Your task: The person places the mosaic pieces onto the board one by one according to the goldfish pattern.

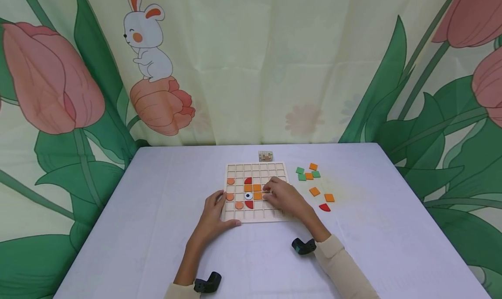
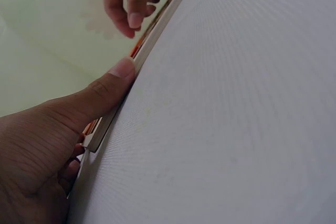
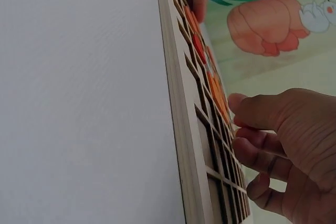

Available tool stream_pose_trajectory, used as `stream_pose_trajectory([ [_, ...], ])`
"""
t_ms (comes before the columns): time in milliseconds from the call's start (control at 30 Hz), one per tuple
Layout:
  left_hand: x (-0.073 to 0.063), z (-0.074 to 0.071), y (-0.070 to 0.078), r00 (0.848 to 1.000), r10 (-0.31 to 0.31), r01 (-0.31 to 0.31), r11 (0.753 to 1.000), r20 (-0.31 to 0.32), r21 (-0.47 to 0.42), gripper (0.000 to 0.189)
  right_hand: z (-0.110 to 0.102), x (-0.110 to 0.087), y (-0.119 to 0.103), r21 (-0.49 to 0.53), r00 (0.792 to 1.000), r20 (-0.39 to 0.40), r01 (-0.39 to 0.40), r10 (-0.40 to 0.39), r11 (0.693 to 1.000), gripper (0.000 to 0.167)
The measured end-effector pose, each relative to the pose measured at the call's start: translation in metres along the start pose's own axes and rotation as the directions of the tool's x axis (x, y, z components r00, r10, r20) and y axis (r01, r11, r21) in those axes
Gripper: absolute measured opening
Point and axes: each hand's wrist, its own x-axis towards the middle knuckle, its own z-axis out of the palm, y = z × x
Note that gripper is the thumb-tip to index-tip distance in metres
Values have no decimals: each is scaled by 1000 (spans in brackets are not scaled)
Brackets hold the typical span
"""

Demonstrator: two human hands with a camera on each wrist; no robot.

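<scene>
A square wooden grid board (image 1: 266, 216) lies on the table. My left hand (image 1: 213, 214) holds its near left corner, thumb along the front edge and fingers at the left side. In the left wrist view the thumb (image 2: 113, 85) lies against the board's edge. Over the middle of the grid is my right hand (image 1: 284, 196), its loosely bent fingertips right beside an orange square tile (image 1: 257, 195); no piece shows between them. An eye tile (image 1: 249, 196) sits left of that square. Red quarter-round pieces (image 1: 249, 181) and coral round pieces (image 1: 230, 181) also sit in cells.
Right of the board lie loose green squares (image 1: 300, 170), several orange squares (image 1: 314, 191) and a red quarter-round piece (image 1: 324, 207). A small patterned card or block (image 1: 265, 156) stands behind the board. A printed curtain (image 1: 251, 72) hangs beyond the white-covered table (image 1: 117, 246).
</scene>
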Motion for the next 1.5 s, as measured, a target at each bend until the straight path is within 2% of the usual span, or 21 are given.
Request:
stream_pose_trajectory([
  [367,0,1,-1,1000,12,-12,1000,-8,-8,110,-19,-20,36,9,991,-77,-113,113,994,19],
  [633,2,2,-1,1000,5,-5,1000,-8,-4,109,-34,-40,68,-23,965,-154,-216,210,976,24],
  [833,1,3,-3,1000,1,-1,1000,-8,0,109,-42,-53,85,-51,944,-171,-294,282,954,30],
  [1000,2,4,-4,1000,6,-6,1000,-15,0,109,-45,-59,94,-42,937,-143,-328,319,944,33],
  [1133,1,4,-4,1000,7,-7,1000,-16,-1,110,-45,-59,96,-19,962,-79,-262,260,965,28],
  [1233,1,3,-4,1000,5,-5,1000,-14,1,110,-46,-58,98,-19,971,-45,-236,235,971,34],
  [1400,1,2,-2,1000,3,-3,1000,-18,-2,109,-48,-58,103,-13,953,-34,-302,301,953,36],
  [1500,-1,3,-2,1000,-5,5,1000,-13,4,109,-47,-60,103,-8,952,-25,-306,306,952,31],
])
